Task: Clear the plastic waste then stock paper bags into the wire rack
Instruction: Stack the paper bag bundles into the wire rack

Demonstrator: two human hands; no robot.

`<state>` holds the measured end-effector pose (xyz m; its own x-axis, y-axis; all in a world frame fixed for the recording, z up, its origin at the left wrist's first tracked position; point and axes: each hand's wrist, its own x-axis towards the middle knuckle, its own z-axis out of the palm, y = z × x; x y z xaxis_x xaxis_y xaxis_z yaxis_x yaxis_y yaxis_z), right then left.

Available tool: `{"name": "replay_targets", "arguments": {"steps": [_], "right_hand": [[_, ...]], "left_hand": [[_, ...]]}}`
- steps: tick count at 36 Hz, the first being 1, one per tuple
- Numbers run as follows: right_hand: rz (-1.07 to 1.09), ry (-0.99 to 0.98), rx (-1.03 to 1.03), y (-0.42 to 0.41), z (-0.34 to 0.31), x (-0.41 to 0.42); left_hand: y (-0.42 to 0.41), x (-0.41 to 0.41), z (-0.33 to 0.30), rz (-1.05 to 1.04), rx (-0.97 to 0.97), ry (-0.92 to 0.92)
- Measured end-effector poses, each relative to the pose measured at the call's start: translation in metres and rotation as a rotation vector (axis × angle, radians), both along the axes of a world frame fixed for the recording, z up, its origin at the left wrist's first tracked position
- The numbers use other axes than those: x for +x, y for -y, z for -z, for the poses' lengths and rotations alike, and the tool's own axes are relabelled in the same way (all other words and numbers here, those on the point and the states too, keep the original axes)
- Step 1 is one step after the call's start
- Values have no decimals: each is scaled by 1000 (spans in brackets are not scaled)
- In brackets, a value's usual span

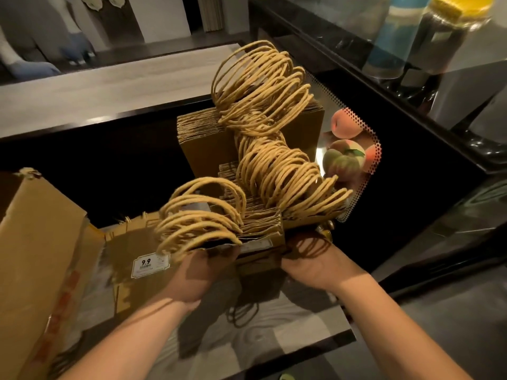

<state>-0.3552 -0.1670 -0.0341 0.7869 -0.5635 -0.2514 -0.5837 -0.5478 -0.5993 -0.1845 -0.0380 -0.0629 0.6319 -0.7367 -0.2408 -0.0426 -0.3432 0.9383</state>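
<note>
Both bare hands, left hand (204,266) and right hand (315,263), grip the near end of a stack of brown paper bags with twisted handles (263,171), just right of an open cardboard box (41,242).

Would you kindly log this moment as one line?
step: stocking | left hand: holds paper bags | right hand: holds same bags | box: open, left

I see my left hand (201,267) and right hand (312,259) gripping a stack of brown paper bags (258,223), twine handles (277,165) fanning upward, beside a cardboard box (35,242).
</note>
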Motion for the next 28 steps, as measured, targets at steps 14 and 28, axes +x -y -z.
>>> {"name": "replay_targets", "arguments": {"steps": [14,28], "right_hand": [[489,280,-1,-12,39,-18],[632,756,108,-29,45,-2]], "left_hand": [[14,-34,2,7,-89,-45],[11,-41,24,60,117,348]]}}
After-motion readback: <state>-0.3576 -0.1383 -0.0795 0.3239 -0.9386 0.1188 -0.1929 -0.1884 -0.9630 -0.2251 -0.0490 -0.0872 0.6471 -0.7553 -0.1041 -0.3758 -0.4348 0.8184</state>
